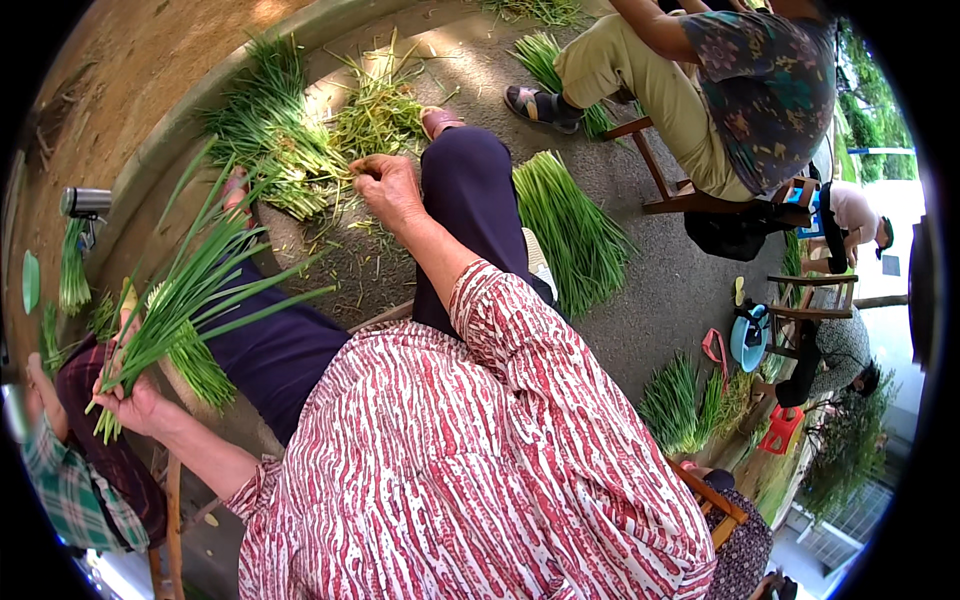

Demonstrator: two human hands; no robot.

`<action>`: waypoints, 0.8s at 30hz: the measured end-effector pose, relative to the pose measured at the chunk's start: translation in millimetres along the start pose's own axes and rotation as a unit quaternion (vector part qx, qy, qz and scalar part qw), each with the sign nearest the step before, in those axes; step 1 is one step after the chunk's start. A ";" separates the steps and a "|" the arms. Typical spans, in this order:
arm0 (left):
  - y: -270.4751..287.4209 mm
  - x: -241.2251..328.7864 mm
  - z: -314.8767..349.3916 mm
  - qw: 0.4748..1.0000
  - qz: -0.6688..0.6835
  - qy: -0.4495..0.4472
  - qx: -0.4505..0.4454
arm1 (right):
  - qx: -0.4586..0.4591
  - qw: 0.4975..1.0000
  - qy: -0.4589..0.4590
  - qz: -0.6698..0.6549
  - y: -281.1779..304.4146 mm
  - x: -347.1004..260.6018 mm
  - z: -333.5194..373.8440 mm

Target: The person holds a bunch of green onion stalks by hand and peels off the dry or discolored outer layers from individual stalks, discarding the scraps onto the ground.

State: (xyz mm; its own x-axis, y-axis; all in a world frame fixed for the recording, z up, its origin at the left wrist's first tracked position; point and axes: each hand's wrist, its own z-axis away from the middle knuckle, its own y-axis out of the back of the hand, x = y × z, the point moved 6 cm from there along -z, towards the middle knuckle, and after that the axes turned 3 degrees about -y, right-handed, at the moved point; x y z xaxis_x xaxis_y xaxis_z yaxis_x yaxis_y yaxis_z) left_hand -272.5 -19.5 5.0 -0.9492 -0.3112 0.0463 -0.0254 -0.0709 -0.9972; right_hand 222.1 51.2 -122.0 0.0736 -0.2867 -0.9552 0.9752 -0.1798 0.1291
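My left hand (pixel 146 408) is closed round the lower part of a loose bunch of garlic chives (pixel 195 290), whose long green leaves fan up and to the right. My right hand (pixel 390 192) is out in front of my right knee, thumb and fingers pinched together; what is between them, if anything, is too small to name. Just beyond it lies a heap of yellowed trimmings (pixel 375 118). Left of that heap is a big pile of uncleaned-looking garlic chives (pixel 262 135). A neat stack of chives (pixel 570 230) lies on the ground right of my right leg.
A seated person (pixel 765 100) in khaki trousers is at the upper right. At the left edge sits another person in a checked shirt (pixel 85 490). A curb (pixel 160 150) bends round the far side. Further right are more chives (pixel 675 405), a blue basin (pixel 748 338) and a red stool (pixel 781 430).
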 end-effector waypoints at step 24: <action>11.9 -24.6 8.9 0.999 0.001 -0.041 0.016 | -0.146 0.984 -0.031 0.097 -14.9 -7.2 18.5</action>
State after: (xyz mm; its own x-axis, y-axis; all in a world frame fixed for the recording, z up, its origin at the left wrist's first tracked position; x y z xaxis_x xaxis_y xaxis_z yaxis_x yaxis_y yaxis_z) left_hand -246.6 -21.1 -7.5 -0.9200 -0.3886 0.0511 -0.0130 -0.1000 -0.9949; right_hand 203.2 38.5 -112.2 0.2606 -0.3479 -0.9006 0.9630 0.1594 0.2171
